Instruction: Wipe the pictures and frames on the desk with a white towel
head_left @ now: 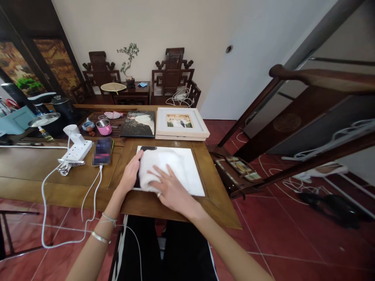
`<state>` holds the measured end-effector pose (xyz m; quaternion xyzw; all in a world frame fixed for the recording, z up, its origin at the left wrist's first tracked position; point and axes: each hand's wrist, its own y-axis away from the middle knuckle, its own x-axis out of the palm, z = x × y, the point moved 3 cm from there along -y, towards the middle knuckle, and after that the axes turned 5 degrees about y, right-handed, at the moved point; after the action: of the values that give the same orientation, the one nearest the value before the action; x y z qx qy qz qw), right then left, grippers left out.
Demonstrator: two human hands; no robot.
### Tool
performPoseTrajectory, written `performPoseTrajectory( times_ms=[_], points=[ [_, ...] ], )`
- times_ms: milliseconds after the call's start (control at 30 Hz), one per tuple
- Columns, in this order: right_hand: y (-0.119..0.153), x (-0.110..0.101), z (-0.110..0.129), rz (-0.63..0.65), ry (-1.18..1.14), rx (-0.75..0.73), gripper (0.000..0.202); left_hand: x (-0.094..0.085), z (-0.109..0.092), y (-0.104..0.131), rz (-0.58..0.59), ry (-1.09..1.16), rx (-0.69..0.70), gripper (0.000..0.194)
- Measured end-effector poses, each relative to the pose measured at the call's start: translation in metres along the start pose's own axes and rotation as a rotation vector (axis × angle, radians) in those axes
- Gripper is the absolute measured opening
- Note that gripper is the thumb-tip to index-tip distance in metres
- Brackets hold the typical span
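Observation:
A flat white board or panel (195,171) with a dark part at its left side lies on the wooden table. A fluffy white cloth (148,166) covers much of its left and middle. My right hand (171,187) rests on the cloth with its fingers spread, pressing it against the panel; a ring shows on one finger. Along the panel's left edge lies my left hand (131,169), its fingers stretched out and touching the edge beside the cloth. Whether any cloth is under its fingertips is hard to tell.
Behind the panel lie a dark photo panel (138,124) and a light framed photo (202,130). To the left are a phone (102,151), a power strip (80,150), a pink cup (104,128) and hanging white cables. A wooden chair (293,113) stands at the right.

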<state>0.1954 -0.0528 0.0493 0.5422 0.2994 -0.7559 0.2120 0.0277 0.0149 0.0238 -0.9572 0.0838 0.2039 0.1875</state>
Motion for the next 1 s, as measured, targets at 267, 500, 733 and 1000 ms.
performPoseTrajectory(
  times_ms=[267, 500, 733, 1000],
  points=[
    [0.048, -0.008, 0.011, 0.035, -0.130, -0.140, 0.045, 0.005, 0.003, -0.001, 0.086, -0.157, 0.040, 0.054],
    [0.068, -0.015, -0.045, -0.125, -0.055, 0.125, 0.032, 0.011, 0.005, -0.002, 0.202, -0.250, 0.079, 0.047],
    [-0.010, -0.005, -0.078, -0.144, -0.112, 0.307, 0.035, 0.011, 0.004, -0.002, 0.203, -0.254, 0.123, 0.043],
    [-0.096, 0.009, -0.062, -0.091, -0.223, 0.255, 0.034, 0.010, 0.009, 0.001, 0.165, -0.297, 0.104, 0.038]
  ],
)
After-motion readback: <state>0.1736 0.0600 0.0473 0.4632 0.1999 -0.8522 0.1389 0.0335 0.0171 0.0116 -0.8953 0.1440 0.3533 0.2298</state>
